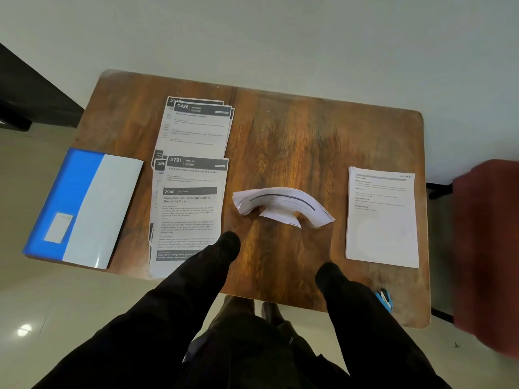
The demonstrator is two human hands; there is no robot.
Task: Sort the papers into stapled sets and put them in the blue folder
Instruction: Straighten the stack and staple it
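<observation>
I see the bowed sheaf of white printed papers (283,202) lifted above the middle of the brown wood-grain bench (280,130), the left hand (247,223) pinching its left end with fingers tucked under it, while the right hand (320,247) reaches beneath its right end, where I cannot tell how the fingers sit. Left of it lies a fanned spread of grey-headed printed sheets (193,192), then a blue-and-white plastic folder (70,197) overhanging the bench's left edge. To the right I see a flat white paper set (382,228), and a small blue stapler (384,300) near the front right corner.
</observation>
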